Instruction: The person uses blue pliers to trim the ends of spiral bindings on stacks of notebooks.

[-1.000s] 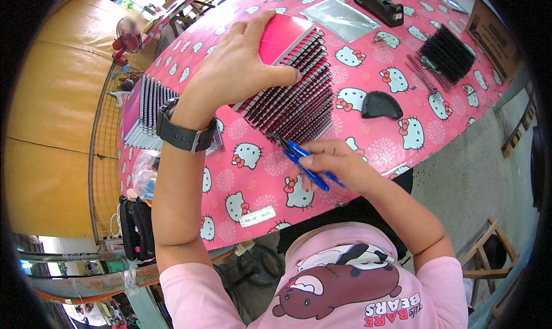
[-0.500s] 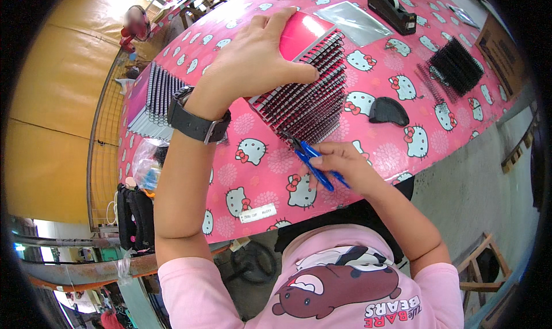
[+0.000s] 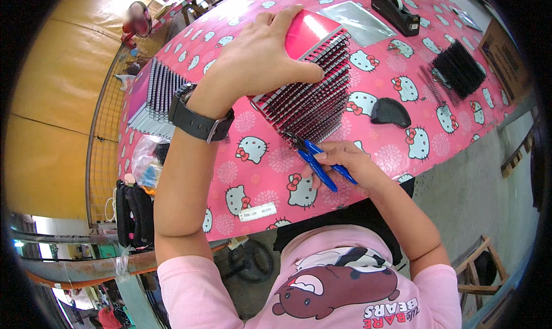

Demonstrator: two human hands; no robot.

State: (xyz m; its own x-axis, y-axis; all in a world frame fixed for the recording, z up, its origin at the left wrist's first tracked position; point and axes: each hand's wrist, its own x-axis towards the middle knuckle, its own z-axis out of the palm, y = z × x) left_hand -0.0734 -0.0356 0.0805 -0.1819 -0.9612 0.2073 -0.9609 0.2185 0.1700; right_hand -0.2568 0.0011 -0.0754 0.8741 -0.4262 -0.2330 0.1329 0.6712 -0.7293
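In the middle of the table stands a stack of spiral-bound notebooks (image 3: 322, 93) with pink covers, their black wire coils facing me. My left hand (image 3: 259, 59), a black watch on its wrist, lies across the top of the stack, gripping it with fingers along the far side and thumb by the coils. Closed around blue-handled wire cutters (image 3: 322, 162) is my right hand (image 3: 351, 162). The cutters' jaws meet the coil ends at the stack's near lower corner. Whether a wire sits between the jaws is too small to tell.
Another stack of spiral notebooks (image 3: 158, 93) stands at the left. On the pink patterned table lie a black curved pad (image 3: 390, 112), a bundle of black coils (image 3: 458, 69), a clear plastic sleeve (image 3: 359, 21), a tape dispenser (image 3: 394, 13) and a white label strip (image 3: 257, 212). A cardboard box (image 3: 503, 59) stands far right.
The view has shifted slightly. Both hands keep their places, left on the notebooks and right on the cutters, whose handles look a little farther apart.
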